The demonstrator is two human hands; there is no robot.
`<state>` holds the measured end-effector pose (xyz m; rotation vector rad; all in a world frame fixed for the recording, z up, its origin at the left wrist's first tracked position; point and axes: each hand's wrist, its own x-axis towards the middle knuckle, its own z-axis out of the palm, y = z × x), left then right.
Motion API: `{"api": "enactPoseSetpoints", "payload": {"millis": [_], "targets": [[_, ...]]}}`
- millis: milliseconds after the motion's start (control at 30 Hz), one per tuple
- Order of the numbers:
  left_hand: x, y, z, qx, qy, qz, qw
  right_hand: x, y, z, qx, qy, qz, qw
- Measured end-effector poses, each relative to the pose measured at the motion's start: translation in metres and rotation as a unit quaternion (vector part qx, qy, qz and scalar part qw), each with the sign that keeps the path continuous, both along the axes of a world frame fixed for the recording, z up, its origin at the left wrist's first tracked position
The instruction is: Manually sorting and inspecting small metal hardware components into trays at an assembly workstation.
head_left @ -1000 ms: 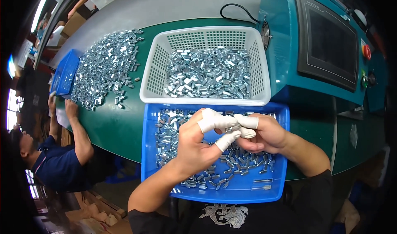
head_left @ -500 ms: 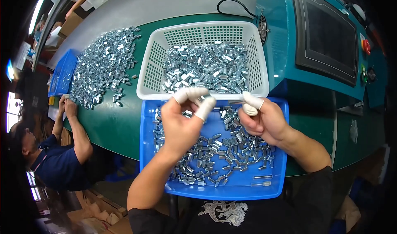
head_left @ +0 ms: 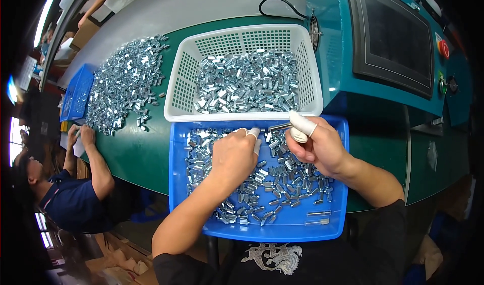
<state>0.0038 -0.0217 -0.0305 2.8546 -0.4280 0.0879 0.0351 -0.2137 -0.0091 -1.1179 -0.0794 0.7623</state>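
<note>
My left hand point(head_left: 233, 156), with white finger cots, reaches down into the blue tray point(head_left: 272, 232) near its far wall. Its fingers are curled and bent together over small silvery hex parts point(head_left: 275, 184); what lies between the fingertips is hidden. My right hand point(head_left: 322, 144) is closed at the tray's far right side, thumb and forefinger in white cots. It grips a slim metal pin point(head_left: 280, 127) that points left toward my other hand. Hex parts, each with a narrower end, lie scattered on the tray's bottom.
Beyond the tray stands a white perforated basket point(head_left: 169, 111) full of hex parts. A big heap of parts point(head_left: 123, 81) and a blue basket point(head_left: 75, 93) lie left, where a co-worker's hands point(head_left: 80, 133) are. Two clear tubes point(head_left: 317, 218) lie in the tray. A teal machine point(head_left: 333, 63) stands right.
My left hand has dropped from above the tray's far edge down to the parts, its fingers turning downward. My right hand stays nearly in place with the metal pin.
</note>
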Motion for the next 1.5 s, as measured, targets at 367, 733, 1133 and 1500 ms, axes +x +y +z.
{"api": "enactPoseSetpoints", "payload": {"millis": [367, 733, 1133, 1500], "targets": [[0.000, -0.003, -0.011, -0.011, -0.033, 0.016, 0.999, -0.003, 0.004, -0.001, -0.020, -0.046, 0.010, 0.999], [-0.006, 0.000, 0.027, -0.444, 0.045, 0.065, 0.892, -0.004, 0.004, -0.002, -0.066, -0.118, -0.042, 0.990], [-0.007, 0.005, 0.035, -0.391, -0.019, -0.042, 0.919, -0.008, 0.006, 0.002, -0.101, -0.178, -0.015, 0.979], [-0.008, 0.005, 0.026, -0.402, -0.045, -0.087, 0.910, -0.007, 0.008, 0.006, -0.137, -0.157, 0.028, 0.978]]}}
